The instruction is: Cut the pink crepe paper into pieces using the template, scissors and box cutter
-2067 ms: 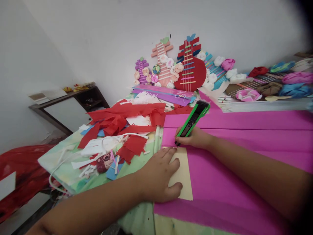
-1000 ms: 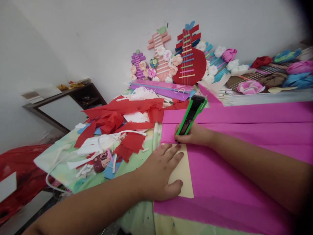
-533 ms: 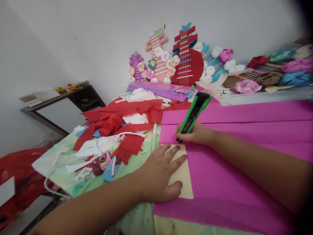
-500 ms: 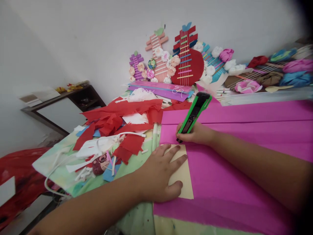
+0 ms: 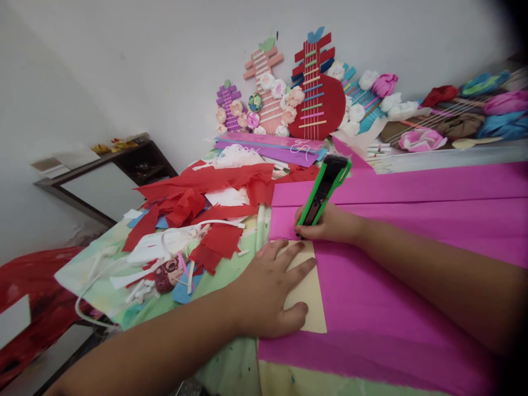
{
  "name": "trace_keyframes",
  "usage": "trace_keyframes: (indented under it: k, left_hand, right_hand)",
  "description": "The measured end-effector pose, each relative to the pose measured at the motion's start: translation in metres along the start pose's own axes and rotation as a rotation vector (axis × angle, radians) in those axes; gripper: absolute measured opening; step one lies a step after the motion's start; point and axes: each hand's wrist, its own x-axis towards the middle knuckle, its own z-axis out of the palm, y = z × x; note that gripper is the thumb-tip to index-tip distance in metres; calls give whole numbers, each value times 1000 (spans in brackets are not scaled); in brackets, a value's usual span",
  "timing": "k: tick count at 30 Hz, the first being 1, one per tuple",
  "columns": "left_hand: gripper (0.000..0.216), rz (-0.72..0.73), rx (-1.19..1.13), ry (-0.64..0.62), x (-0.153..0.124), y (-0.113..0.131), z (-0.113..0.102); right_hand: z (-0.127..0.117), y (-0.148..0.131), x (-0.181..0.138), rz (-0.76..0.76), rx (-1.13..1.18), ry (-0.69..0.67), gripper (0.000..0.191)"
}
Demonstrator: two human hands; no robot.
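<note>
My left hand (image 5: 275, 291) lies flat with fingers spread, pressing a pale yellow rectangular card (image 5: 309, 308) down on a large magenta paper sheet (image 5: 396, 308). In my right hand (image 5: 330, 224) is a green and black box cutter (image 5: 322, 192), gripped upright and tilted, its top leaning right. The cutter's lower tip is at the card's far edge, where the magenta sheet continues beyond. My right fingers partly cover the tip, so the blade itself cannot be made out. Folds run across the upper part of the sheet.
Red paper scraps (image 5: 185, 203), white strips and a white cable (image 5: 86, 308) lie to the left on the green tablecloth (image 5: 231, 352). Decorated paper instruments, among them a red one (image 5: 322, 104), lean on the wall. A dark-framed cabinet (image 5: 107, 181) stands far left.
The box cutter has shifted slightly left and tilts a little more along the card's far edge. My left hand stays in place. The view has moved slightly.
</note>
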Motion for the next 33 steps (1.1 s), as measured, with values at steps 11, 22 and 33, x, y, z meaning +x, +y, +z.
trace_keyframes:
  k: [11,22,33]
  left_hand:
    - [63,10,-5,-6,1,0,-1]
    - [64,6,20,-12,1,1,0]
    - [63,15,21,-15,1,0,-1]
  right_hand:
    - [-1,1,0,-45,133,30,16]
    - [1,-1,1,37,-57,-14,17]
    - [-1,4,1,26,-19,43,17]
